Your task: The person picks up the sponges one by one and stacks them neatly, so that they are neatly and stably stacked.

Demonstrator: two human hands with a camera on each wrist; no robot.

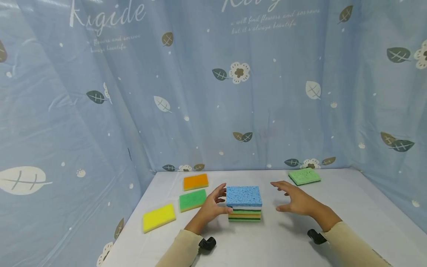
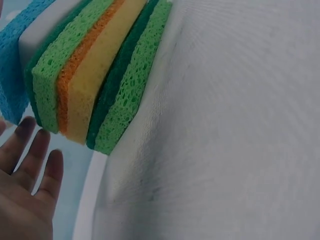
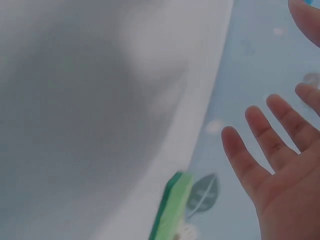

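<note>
A stack of several sponges [image 1: 244,204] with a blue one on top stands mid-table. My left hand [image 1: 221,200] is at the stack's left side, fingers relaxed and spread, the thumb against its lower layers. In the left wrist view the stack [image 2: 90,75] shows green, orange, yellow and white layers, and the left hand's straight fingers [image 2: 35,165] lie just beside it. My right hand [image 1: 283,198] hovers open to the right of the stack, a gap apart, holding nothing. The right wrist view shows the same hand [image 3: 280,165], its fingers spread.
Loose sponges lie on the white table [image 1: 267,241]: orange [image 1: 195,181], green [image 1: 192,200] and yellow [image 1: 159,217] at the left, a light green one [image 1: 304,176] at the back right, also seen edge-on as a green sponge [image 3: 172,210]. Blue curtains close in the back and sides.
</note>
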